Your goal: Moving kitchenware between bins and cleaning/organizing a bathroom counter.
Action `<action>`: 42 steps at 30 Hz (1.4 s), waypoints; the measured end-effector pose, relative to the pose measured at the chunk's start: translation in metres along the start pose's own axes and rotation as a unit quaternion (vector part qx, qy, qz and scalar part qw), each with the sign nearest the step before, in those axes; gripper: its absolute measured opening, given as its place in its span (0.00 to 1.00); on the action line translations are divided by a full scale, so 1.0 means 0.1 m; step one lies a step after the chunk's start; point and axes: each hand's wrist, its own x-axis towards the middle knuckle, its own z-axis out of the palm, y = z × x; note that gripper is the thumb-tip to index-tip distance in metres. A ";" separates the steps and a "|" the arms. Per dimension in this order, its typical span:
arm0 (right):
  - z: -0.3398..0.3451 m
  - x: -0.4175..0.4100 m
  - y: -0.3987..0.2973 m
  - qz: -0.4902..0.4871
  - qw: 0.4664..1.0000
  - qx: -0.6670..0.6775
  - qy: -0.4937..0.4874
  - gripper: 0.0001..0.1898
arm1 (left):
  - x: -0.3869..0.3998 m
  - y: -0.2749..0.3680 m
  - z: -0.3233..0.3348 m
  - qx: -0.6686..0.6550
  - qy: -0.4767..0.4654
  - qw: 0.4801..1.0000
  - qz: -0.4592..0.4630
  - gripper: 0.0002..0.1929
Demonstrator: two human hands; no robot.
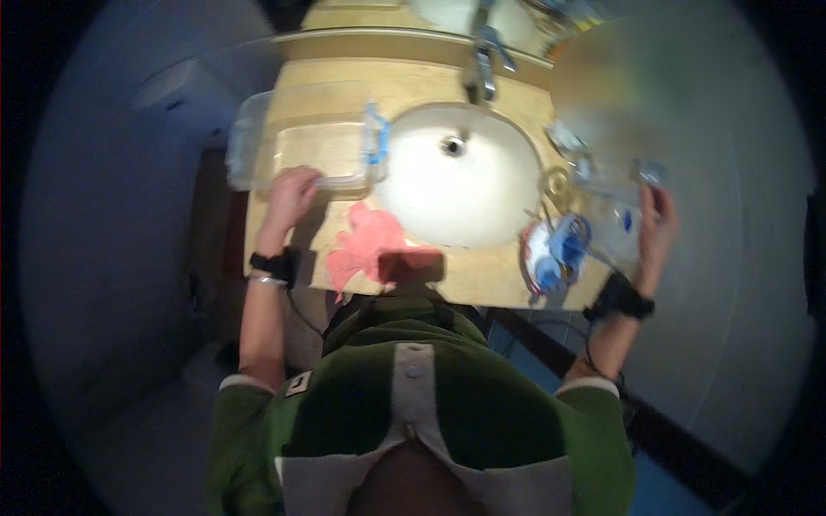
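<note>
A clear plastic storage box [316,119] with a blue latch [378,132] stands on the counter, left of the sink. My left hand [293,197] grips the near edge of this box, fingers curled over its corner. At the far right, my right hand [659,222] has its fingers closed at the edge of a clear plastic item [610,222] with a small blue mark. Blur leaves the kind of item unclear. A pink cloth [371,238] lies crumpled between the box and the counter's front edge.
A white oval sink [458,193] is set into the beige countertop [481,277], with a metal faucet [483,68] behind it. Right of the sink stands a small basket [555,258] holding blue items. A mirror spans the back, and a wall [729,213] rises close on the right.
</note>
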 end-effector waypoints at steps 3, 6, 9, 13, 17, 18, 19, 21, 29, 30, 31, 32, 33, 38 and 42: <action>-0.22 -0.04 -0.56 -0.021 0.998 0.059 0.020 0.09 | 0.05 0.15 -0.03 -0.019 -0.021 1.000 0.014 0.07; 0.04 -0.01 -1.13 -0.047 0.978 0.204 -0.014 0.07 | -0.02 0.22 0.01 -0.016 -0.014 1.000 0.016 0.06; 0.69 -0.09 -1.90 -0.097 0.940 0.305 -0.122 0.07 | -0.01 0.24 0.04 -0.024 -0.029 0.999 0.009 0.07; 1.79 -0.33 -2.60 -0.271 0.906 0.266 -0.187 0.07 | 0.00 0.30 -0.02 -0.053 -0.029 0.998 -0.012 0.09; 2.63 -0.55 -2.70 -0.435 0.849 0.202 -0.221 0.03 | 0.00 0.27 0.02 -0.071 -0.016 0.997 -0.001 0.09; 2.79 -0.59 -2.64 -0.444 0.843 0.180 -0.244 0.03 | 0.02 0.26 0.03 -0.059 -0.039 0.998 -0.004 0.09; 2.91 -0.62 -2.61 -0.457 0.837 0.151 -0.260 0.04 | 0.02 0.25 0.03 -0.046 -0.060 0.997 -0.009 0.09; 3.00 -0.66 -2.59 -0.456 0.836 0.124 -0.280 0.03 | 0.02 0.25 0.02 -0.051 -0.068 0.996 -0.002 0.09; 3.17 -0.47 -2.51 -0.433 0.866 0.007 -0.251 0.04 | 0.03 0.21 0.09 -0.066 -0.060 0.996 0.026 0.09; 3.15 -0.48 -2.53 -0.455 0.859 0.018 -0.235 0.05 | 0.05 0.22 0.10 -0.073 -0.054 0.996 0.018 0.09; 3.31 -0.48 -2.42 -0.438 0.870 -0.027 -0.226 0.05 | 0.09 0.25 0.11 -0.083 -0.051 0.995 0.017 0.09; 3.24 -0.50 -2.50 -0.418 0.880 -0.038 -0.221 0.05 | 0.08 0.24 0.10 -0.081 -0.050 0.995 0.017 0.09; 3.20 -0.52 -2.49 -0.398 0.895 -0.034 -0.198 0.06 | 0.10 0.24 0.10 -0.081 -0.053 0.995 0.023 0.08; 3.02 -0.56 -2.49 -0.421 0.897 0.009 -0.136 0.05 | 0.16 0.23 0.06 -0.092 -0.036 0.995 0.034 0.19; 3.02 -0.60 -2.57 -0.440 0.883 -0.046 -0.156 0.04 | 0.39 0.04 0.14 -0.423 0.016 0.867 -0.263 0.31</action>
